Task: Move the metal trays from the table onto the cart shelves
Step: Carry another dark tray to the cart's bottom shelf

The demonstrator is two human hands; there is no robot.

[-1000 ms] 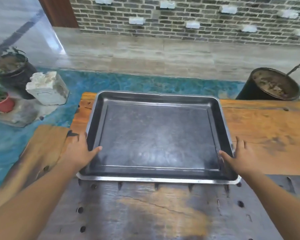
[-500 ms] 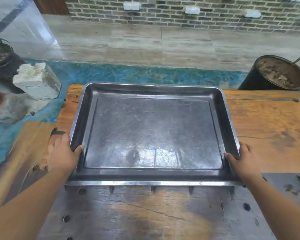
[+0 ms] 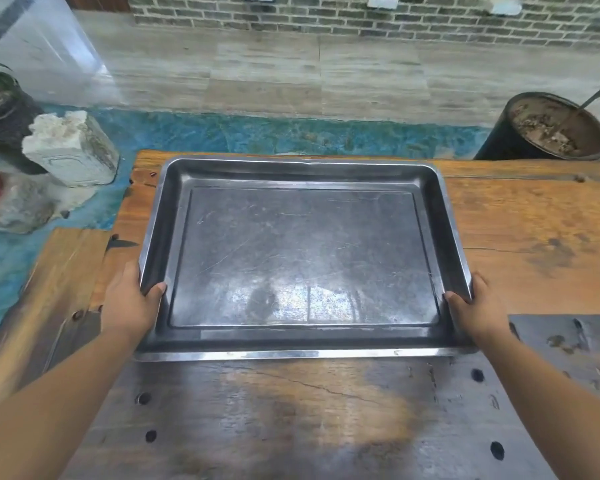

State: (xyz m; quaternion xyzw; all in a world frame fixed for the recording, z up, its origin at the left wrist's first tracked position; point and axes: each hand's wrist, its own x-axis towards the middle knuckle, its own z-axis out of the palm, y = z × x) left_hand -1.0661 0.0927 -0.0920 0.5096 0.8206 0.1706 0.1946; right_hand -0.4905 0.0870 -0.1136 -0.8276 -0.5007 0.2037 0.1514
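The metal tray (image 3: 305, 254) lay over the wooden tabletop (image 3: 520, 220), a wide, shallow rectangle of scratched grey steel with rounded corners and a raised rim, its long sides running left to right across the view. Its near rim caught a bright strip of light, and the flat bottom carried a pale, blurred reflection toward the near edge. Whether the tray rested fully on the wood or was raised just off it could not be told. The left hand (image 3: 129, 303) held the tray's left short side near the front corner, its grip clamped on the rim with the thumb hooked over into the inner wall and the fingers hidden beneath. The right hand (image 3: 478, 306) did the same on the right short side, thumb over the rim, its grip closed on the metal. Both bare forearms reached in from the lower corners. Nearer the person, the tabletop turned grey and worn, dotted with dark round holes. A separate wooden board (image 3: 49, 289) sat lower at the left. Beyond the far edge lay a mottled blue floor (image 3: 257, 133), a pale stone block (image 3: 71, 148) at the left, a dark round pot of soil (image 3: 551, 129) at the right, and a brick wall (image 3: 361, 19) along the top.
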